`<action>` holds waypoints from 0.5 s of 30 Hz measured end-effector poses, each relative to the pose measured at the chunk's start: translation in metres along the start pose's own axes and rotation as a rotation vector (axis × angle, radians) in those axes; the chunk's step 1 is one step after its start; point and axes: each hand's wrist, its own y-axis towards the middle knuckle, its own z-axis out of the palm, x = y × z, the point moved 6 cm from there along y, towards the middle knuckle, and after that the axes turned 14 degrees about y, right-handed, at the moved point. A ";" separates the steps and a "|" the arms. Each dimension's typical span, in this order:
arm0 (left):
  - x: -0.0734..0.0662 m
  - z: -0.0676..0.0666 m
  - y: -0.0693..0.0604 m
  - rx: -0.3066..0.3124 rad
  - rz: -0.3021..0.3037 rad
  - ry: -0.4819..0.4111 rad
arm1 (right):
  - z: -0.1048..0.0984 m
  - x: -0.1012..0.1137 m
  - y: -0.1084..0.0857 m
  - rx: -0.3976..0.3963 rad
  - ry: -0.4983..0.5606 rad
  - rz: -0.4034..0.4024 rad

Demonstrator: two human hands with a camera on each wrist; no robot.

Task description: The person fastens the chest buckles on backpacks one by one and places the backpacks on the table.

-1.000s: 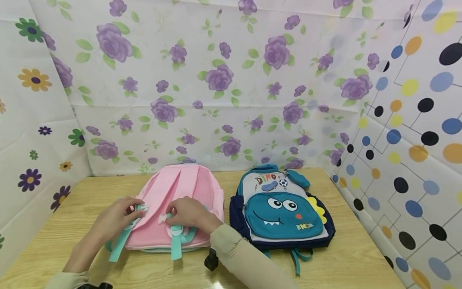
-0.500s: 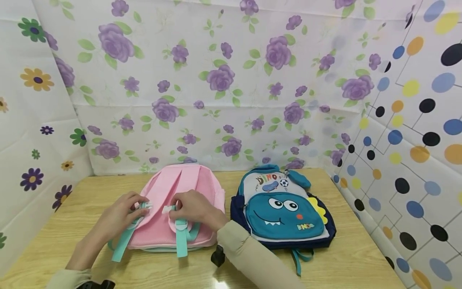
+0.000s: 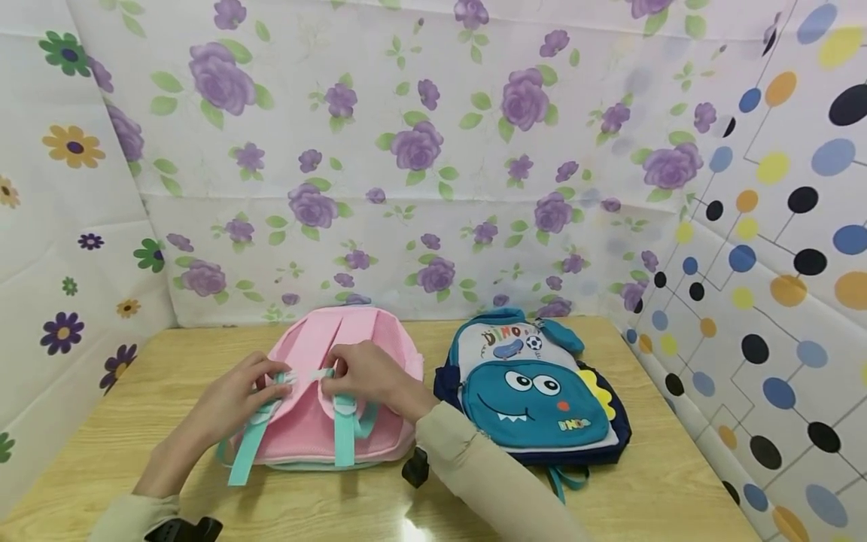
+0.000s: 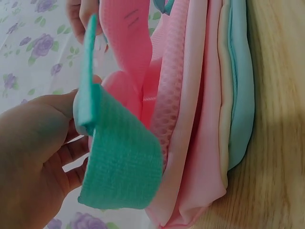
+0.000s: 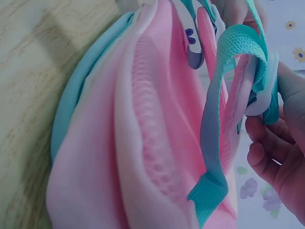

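A pink backpack (image 3: 308,440) lies on the table with its back panel and shoulder straps facing up. My left hand (image 3: 233,395) pinches a white buckle piece (image 3: 284,379) on the teal webbing of the left strap. My right hand (image 3: 375,380) pinches another white buckle piece (image 3: 321,374) on the right strap. The two pieces face each other with a small gap between them. Teal webbing (image 4: 121,157) loops in front of the left hand in the left wrist view. Beside the right fingers, a white strap adjuster (image 5: 261,102) shows in the right wrist view.
A teal and navy dinosaur backpack (image 3: 535,406) lies front side up to the right, close to my right sleeve. The wooden table (image 3: 664,467) carries both bags. Floral and dotted cloth (image 3: 420,241) hangs behind and at the sides.
Both hands have risen slightly, lifting the straps from the back panel. The two buckle pieces have come closer together. The dinosaur backpack has stayed put.
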 end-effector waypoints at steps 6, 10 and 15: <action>-0.005 0.001 0.005 -0.028 0.025 -0.034 | -0.003 0.006 0.002 0.010 -0.011 -0.010; -0.008 0.002 0.009 -0.042 0.050 -0.062 | -0.003 0.010 0.002 0.015 -0.026 -0.030; -0.009 0.005 0.012 -0.051 0.088 -0.116 | -0.001 0.012 0.004 0.018 -0.035 -0.049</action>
